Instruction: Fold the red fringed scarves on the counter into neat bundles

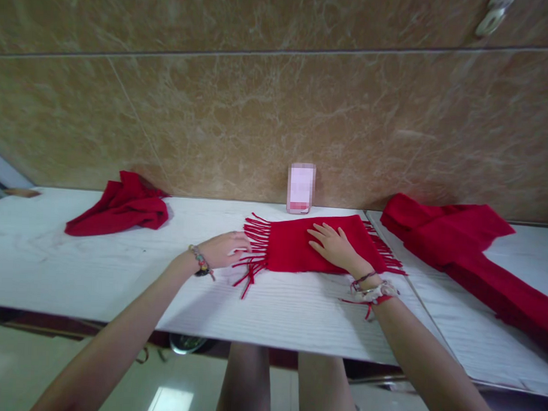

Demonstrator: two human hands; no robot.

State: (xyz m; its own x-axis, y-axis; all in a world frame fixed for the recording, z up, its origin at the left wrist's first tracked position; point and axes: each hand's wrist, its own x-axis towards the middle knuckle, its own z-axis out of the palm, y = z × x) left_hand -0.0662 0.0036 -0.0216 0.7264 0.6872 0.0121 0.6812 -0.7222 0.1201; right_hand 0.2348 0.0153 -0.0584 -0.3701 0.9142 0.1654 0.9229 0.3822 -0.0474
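A red fringed scarf (288, 245), folded into a flat rectangle, lies on the white table (297, 308) with tassels at its left and right ends. My right hand (333, 246) rests on its upper face, palm down and fingers spread. At the left fringe is my left hand (225, 249), its fingers loosely curled beside the strands. Whether some strands are between those fingers is hard to see. The left tassels partly cross each other and hang toward the near side.
A crumpled red cloth (121, 206) lies at the left. Another long red cloth (452, 242) stretches over the right end, across a seam between tabletops. A phone (301, 188) leans against the brown marbled wall (241, 120) behind the scarf.
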